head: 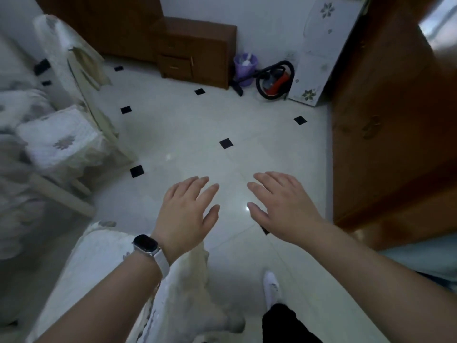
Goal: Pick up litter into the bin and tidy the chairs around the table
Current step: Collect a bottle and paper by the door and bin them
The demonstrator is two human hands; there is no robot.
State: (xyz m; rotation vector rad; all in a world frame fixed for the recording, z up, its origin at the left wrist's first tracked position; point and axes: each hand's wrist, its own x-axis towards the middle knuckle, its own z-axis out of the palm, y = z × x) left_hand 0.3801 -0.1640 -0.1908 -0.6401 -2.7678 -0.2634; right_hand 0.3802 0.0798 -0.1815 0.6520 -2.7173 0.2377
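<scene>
Both hands empty, held palm-down over the tiled floor point(247, 120). Left hand point(188, 214) fingers spread apart, gripping nothing; smartwatch point(146, 243) on that wrist. Right hand point(284, 206) likewise open, fingers loosely apart. Bin: small purple bin point(244, 68) stands against the far wall, just beside a red and black vacuum cleaner point(274, 80), well apart from the hands. Chairs: one fabric-covered chair point(61, 142) at left, another covered chair point(118, 280) close under the left forearm. No litter discernible on the open floor; view is blurred, so small scraps may be missed. Risks, as judged: motion blur suggests fast movement, so a foot could catch a chair leg or the loose cover; the glossy tile may be slippery; the vacuum hose could snag a reach toward the bin.
</scene>
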